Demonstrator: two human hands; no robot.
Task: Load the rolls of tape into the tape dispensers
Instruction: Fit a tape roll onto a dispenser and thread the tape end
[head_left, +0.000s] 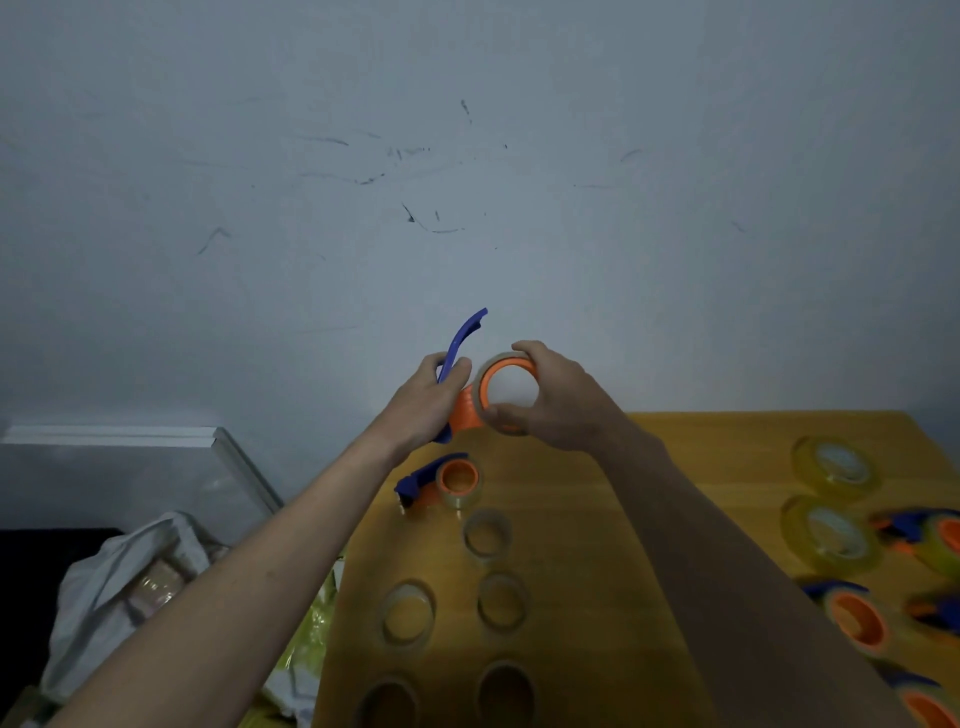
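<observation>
Both hands are raised above the table (649, 467). The left hand (431, 400) grips the blue dispenser (460, 343) by its handle, the long axis tilted up and away toward the wall. The right hand (545, 400), touching the dispenser's right side, curls around a tape roll (506, 389) that seems already seated on the orange hub (the joint is partly hidden), its hole facing the camera. The right hand is nearer the roll; any push goes leftward into the dispenser. No brand or writing is readable.
</observation>
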